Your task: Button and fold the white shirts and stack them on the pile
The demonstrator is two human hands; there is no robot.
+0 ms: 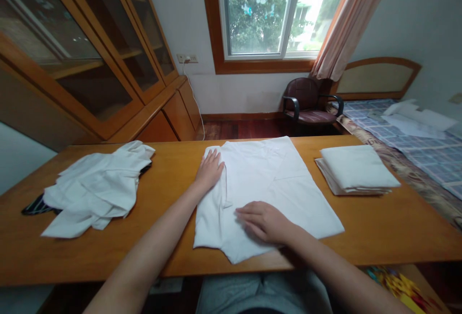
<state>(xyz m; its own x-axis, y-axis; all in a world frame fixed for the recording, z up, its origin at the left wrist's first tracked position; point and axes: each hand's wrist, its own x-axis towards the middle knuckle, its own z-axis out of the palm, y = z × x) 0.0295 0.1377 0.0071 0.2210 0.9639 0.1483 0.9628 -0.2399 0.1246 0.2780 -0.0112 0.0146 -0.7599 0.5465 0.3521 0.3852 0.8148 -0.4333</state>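
Right hand (263, 220) lies flat, open, on the cloth's (267, 189) near part; left hand (209, 169) presses open-palmed on its far left edge. Cloth spread mid-surface (173, 169), long axis running near-left to far-right. Crumpled pile (97, 186) well to the left; folded stack (355, 169) to the right, apart.

white garment (274, 179): lay partly covered by left hand (209, 169) and right hand (265, 220)
striped cloth (35, 207): lay mostly buried under white heap (96, 189), left
bed (426, 150): ran off right edge
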